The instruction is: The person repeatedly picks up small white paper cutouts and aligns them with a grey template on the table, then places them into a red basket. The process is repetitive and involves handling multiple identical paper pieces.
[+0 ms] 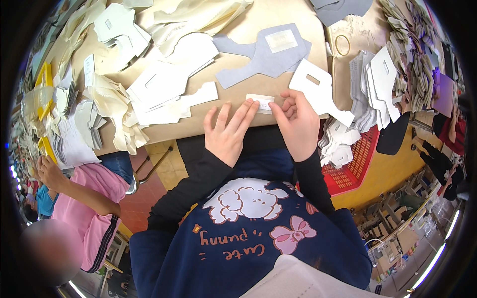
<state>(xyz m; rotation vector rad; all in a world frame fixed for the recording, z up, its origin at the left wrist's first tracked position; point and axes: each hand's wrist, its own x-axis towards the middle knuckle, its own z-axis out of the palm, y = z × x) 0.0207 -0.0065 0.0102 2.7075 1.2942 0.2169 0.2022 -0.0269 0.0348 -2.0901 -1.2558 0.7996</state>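
Note:
A small white label on a cream backing (pixel 266 98) lies near the front edge of the table. My left hand (pixel 226 133) rests flat with fingers spread, its index and middle fingertips on the label's left end. At the other end is my right hand (pixel 301 121): its thumb tip meets the label's right edge, and its loosely curled fingers stay apart from the thumb with nothing visible between them. Just beyond lie grey cut pieces (pixel 258 58), the top one bearing a pale rectangular patch (pixel 281 41). A white cut piece (pixel 318 94) with a rectangular slot lies beside my right hand.
White cut pieces (pixel 161 84) and crumpled cream sheets (pixel 112 99) cover the table's left side. On the right stand stacked white pieces (pixel 380 82), above a red basket (pixel 360 166). A yellow ring (pixel 342 45) lies beyond. A person in pink (pixel 99 198) sits at left.

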